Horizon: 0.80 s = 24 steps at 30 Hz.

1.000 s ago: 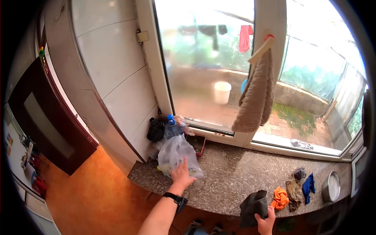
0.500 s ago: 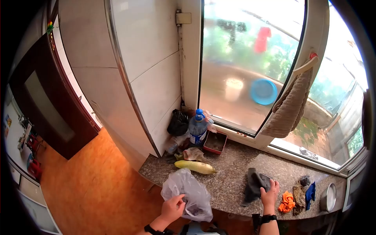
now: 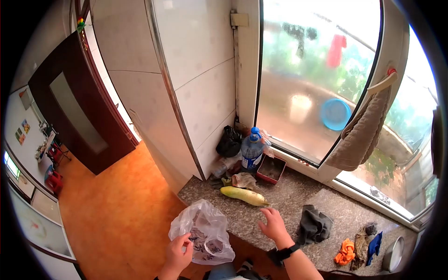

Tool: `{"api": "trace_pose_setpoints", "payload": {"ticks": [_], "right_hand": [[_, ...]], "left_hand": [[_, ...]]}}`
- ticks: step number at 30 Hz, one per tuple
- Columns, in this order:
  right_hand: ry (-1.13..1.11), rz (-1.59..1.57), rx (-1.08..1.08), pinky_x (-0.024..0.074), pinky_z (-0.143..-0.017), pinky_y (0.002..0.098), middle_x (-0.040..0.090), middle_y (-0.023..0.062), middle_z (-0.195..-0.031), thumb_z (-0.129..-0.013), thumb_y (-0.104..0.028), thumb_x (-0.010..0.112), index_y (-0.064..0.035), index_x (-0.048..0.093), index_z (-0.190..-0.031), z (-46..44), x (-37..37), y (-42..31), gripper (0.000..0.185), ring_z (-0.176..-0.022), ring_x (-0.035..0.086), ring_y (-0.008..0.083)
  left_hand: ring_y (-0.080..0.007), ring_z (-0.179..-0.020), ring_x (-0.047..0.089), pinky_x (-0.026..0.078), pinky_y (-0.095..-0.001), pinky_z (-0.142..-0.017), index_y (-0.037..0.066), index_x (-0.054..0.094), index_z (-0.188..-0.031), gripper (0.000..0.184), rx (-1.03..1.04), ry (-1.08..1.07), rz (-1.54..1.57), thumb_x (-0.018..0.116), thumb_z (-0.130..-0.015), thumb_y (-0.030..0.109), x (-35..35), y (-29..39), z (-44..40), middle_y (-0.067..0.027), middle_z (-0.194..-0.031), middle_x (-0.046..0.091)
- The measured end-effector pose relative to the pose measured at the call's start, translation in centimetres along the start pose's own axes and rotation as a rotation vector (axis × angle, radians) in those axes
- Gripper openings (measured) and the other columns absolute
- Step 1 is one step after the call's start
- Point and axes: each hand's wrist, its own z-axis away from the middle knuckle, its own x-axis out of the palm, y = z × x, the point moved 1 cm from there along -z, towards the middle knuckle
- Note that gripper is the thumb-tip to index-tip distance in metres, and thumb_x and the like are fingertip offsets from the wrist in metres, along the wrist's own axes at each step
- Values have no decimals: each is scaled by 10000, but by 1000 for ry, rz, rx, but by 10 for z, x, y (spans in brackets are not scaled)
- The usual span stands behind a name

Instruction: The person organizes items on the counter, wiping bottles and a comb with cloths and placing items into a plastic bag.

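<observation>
My left hand [image 3: 179, 254] pinches the edge of a translucent plastic bag [image 3: 210, 233] with dark printing, held off the front edge of the counter. Whether anything is inside the bag I cannot tell. Over the counter, my right hand [image 3: 275, 226] is open, thumb and fingers apart with nothing in them. Just beyond its fingertips lies a long pale yellow-green radish [image 3: 243, 196]. To the right of that hand, a crumpled dark grey cloth [image 3: 315, 225] rests on the stone counter [image 3: 289, 198].
Behind the radish stand a blue-capped water bottle [image 3: 252, 151], a red-rimmed tray [image 3: 271, 169] and a black bag [image 3: 229, 142]. Orange [image 3: 345, 252], brown [image 3: 360, 249] and blue cloths [image 3: 374, 248] lie right, beside a metal bowl [image 3: 394, 254]. A towel [image 3: 361, 133] hangs by the window.
My right hand has let go of the dark grey cloth and moved left towards the radish. My left hand has shifted left and down with the plastic bag, which hangs wider. The view has turned slightly left.
</observation>
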Motion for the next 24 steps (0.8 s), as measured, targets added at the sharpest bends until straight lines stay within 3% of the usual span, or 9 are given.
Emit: {"api": "trace_pose_setpoints", "payload": {"ticks": [6, 8, 12, 17, 19, 24], "right_hand": [[22, 146, -10, 451, -1000, 471, 543, 189, -1304, -741, -185, 786, -73, 582, -1280, -68, 27, -6, 587, -1180, 522, 392], [-5, 208, -26, 434, -1023, 473, 506, 189, -1367, -732, -219, 804, -86, 572, -1298, -95, 35, -19, 626, -1237, 494, 393], [-36, 305, -46, 380, -1079, 506, 439, 222, -1442, -705, -275, 844, -111, 517, -1362, -146, 58, -29, 752, -1332, 416, 420], [-9, 336, -60, 378, -1066, 502, 468, 200, -1407, -706, -226, 825, -112, 548, -1309, -186, 88, -50, 673, -1323, 425, 400], [31, 182, -46, 395, -1050, 497, 471, 189, -1406, -705, -171, 801, -117, 547, -1314, -202, 94, -60, 662, -1310, 438, 392], [-14, 308, -152, 406, -1038, 495, 467, 173, -1417, -684, -137, 792, -131, 546, -1328, -240, 102, -103, 689, -1324, 421, 381]], "left_hand": [[-229, -696, 669, 539, -333, -638, 8, 638, -1101, 321, -22, 65, -10, 706, -788, -7, -22, -26, -15, -108, -812, 661], [-229, -686, 669, 539, -335, -639, 20, 647, -1091, 306, -135, 25, -26, 707, -791, 4, -27, -35, -29, -102, -807, 666], [-236, -682, 673, 539, -337, -636, 30, 653, -1084, 293, -70, -17, 63, 707, -797, 11, -32, -62, -73, -101, -802, 670], [-255, -686, 680, 537, -337, -622, 33, 652, -1082, 275, -33, -128, 127, 704, -813, 19, -49, -88, -130, -111, -792, 667], [-253, -686, 680, 535, -335, -618, 35, 653, -1082, 274, -40, -165, 148, 705, -813, 19, -48, -98, -144, -108, -794, 668], [-245, -674, 677, 531, -332, -608, 45, 655, -1084, 277, -20, -222, 144, 711, -813, 34, -45, -113, -156, -96, -796, 671]]}}
